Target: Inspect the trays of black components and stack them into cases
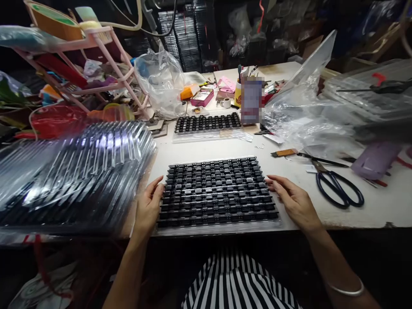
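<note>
1. 2 hands: left hand (149,199), right hand (292,201), at opposite side edges of 1 near tray (222,228); fingers loosely bent, can't tell if clamped on it.
2. 1 far tray (206,136), ahead, between hands.
3. Right of right hand: 1 scissors (319,167), 1 cutter (286,152), bare worktop (309,193) between.
4. Worktop front edge just below near tray.
5. Tray stack (80,171) left of left hand: blurred, cut off, uncountable.
</note>
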`<state>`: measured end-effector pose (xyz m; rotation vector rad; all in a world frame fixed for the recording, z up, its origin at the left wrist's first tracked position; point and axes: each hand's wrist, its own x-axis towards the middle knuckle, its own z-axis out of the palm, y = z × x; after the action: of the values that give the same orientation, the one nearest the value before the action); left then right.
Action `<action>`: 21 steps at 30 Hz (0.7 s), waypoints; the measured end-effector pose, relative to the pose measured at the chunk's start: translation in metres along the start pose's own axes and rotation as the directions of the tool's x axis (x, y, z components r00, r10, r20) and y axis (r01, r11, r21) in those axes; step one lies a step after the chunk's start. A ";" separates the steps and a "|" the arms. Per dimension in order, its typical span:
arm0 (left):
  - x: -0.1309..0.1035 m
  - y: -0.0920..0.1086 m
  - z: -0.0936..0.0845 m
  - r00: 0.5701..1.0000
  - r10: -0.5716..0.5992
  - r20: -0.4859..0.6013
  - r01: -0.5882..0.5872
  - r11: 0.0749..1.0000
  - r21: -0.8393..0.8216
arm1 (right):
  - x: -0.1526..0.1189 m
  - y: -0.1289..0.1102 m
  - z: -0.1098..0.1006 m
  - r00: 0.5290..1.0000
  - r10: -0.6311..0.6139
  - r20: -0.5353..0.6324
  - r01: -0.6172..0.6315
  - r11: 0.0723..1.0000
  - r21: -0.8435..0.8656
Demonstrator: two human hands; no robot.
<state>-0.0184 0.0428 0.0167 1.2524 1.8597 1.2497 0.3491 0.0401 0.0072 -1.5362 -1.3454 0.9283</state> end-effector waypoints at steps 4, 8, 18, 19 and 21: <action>0.017 0.001 0.008 1.000 0.008 0.006 -0.007 0.999 -0.046 | 0.015 -0.008 0.001 0.994 -0.051 0.096 0.039 0.992 0.123; 0.020 -0.002 0.010 0.999 -0.040 0.019 0.043 0.965 -0.258 | 0.022 -0.008 0.013 0.999 -0.037 0.014 0.033 0.966 0.255; 0.010 0.009 0.005 1.000 -0.024 0.004 0.022 0.806 -0.592 | 0.014 -0.014 0.007 0.998 -0.016 -0.061 0.049 0.810 0.584; 0.010 0.009 0.005 0.999 -0.040 0.003 0.033 0.798 -0.602 | 0.014 -0.015 0.007 0.997 -0.027 -0.066 0.061 0.800 0.597; 0.010 0.009 0.005 0.997 -0.072 0.014 0.065 0.780 -0.622 | 0.014 -0.016 0.007 0.996 -0.048 -0.072 0.082 0.780 0.620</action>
<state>-0.0151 0.0551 0.0231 0.7978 1.2949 1.6476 0.3392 0.0552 0.0197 -0.9804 -0.9047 1.1378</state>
